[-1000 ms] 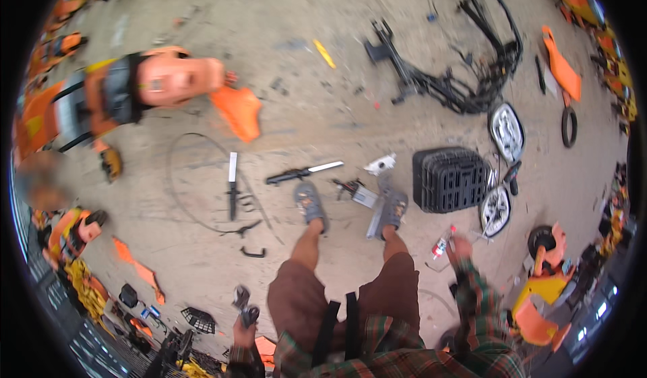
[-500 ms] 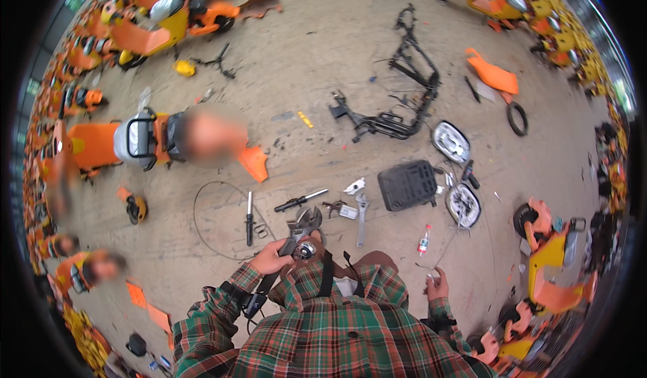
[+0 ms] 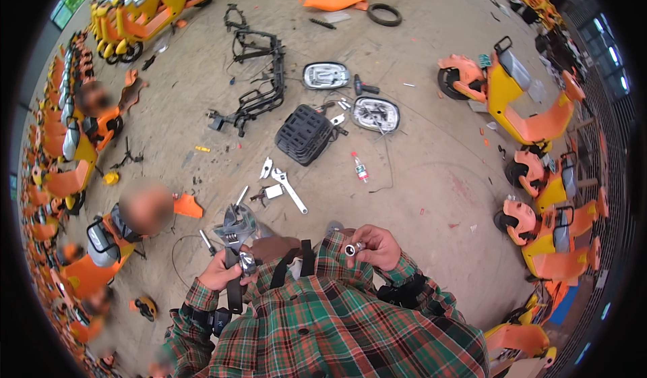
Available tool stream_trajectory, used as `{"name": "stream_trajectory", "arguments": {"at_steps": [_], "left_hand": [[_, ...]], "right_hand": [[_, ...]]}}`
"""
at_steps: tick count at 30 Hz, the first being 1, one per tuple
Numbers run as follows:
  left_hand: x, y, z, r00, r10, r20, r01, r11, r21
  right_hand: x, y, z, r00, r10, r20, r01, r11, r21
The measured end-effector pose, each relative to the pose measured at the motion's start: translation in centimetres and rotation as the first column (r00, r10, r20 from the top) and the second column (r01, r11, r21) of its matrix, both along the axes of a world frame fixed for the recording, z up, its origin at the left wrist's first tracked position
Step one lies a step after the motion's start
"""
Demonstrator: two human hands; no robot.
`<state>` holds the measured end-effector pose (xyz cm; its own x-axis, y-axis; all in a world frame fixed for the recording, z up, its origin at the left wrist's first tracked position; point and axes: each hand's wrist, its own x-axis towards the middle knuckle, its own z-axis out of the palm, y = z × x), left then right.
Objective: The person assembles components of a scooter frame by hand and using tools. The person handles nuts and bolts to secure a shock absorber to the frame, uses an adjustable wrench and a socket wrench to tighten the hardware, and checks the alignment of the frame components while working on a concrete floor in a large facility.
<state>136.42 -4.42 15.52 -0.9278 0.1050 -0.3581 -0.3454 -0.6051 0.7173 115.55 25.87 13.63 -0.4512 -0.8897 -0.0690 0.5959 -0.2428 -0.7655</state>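
Observation:
My left hand (image 3: 219,271) is closed round the dark handle of a large adjustable wrench (image 3: 233,236), whose metal jaws point away from me. A shiny rounded metal part (image 3: 247,263) sits against the same hand; whether it is separate I cannot tell. In front of my chest, my right hand (image 3: 379,246) pinches a small silver metal socket (image 3: 353,250) with its round opening showing. Ahead on the floor lie a second adjustable wrench (image 3: 291,192), a small white box (image 3: 273,191) and a white-silver part (image 3: 266,168).
A black crate-like box (image 3: 303,135), a bare scooter frame (image 3: 278,74), two lamp-like housings (image 3: 325,76) and a cordless drill (image 3: 366,89) lie farther out. A bottle (image 3: 360,167) with a red cap lies ahead. Yellow-orange scooters (image 3: 532,118) line both sides.
My view has swung right. My right hand has come up and inward from low at the right, now showing the socket. The left hand still grips the wrench.

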Motion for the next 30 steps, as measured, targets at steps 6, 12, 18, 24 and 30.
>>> {"name": "stream_trajectory", "arguments": {"at_steps": [6, 12, 18, 24, 30], "left_hand": [[-3.9, -0.1, 3.1, 0.955, -0.289, 0.064, 0.289, 0.864, -0.412], [-2.0, -2.5, 3.7, 0.91, -0.394, 0.132, 0.392, 0.706, -0.59], [6.1, -0.2, 2.3, 0.975, -0.221, 0.021, 0.204, 0.853, -0.481], [10.1, 0.4, 3.3, 0.975, -0.135, -0.176, 0.071, 0.942, -0.329], [10.8, 4.7, 5.5, 0.933, -0.003, -0.36, -0.018, 0.998, -0.055]], "right_hand": [[1.8, 3.2, 7.7, 0.882, -0.048, -0.468, 0.206, 0.934, 0.292], [5.7, 2.1, 10.5, 0.482, -0.022, -0.876, 0.385, 0.903, 0.189], [12.0, 2.2, 10.5, 0.813, -0.106, -0.572, 0.312, 0.909, 0.276], [16.0, 2.0, 11.6, 0.969, -0.08, -0.233, 0.131, 0.969, 0.209], [18.2, 0.9, 9.9, 0.973, 0.033, 0.228, -0.007, 0.993, -0.115]]}}
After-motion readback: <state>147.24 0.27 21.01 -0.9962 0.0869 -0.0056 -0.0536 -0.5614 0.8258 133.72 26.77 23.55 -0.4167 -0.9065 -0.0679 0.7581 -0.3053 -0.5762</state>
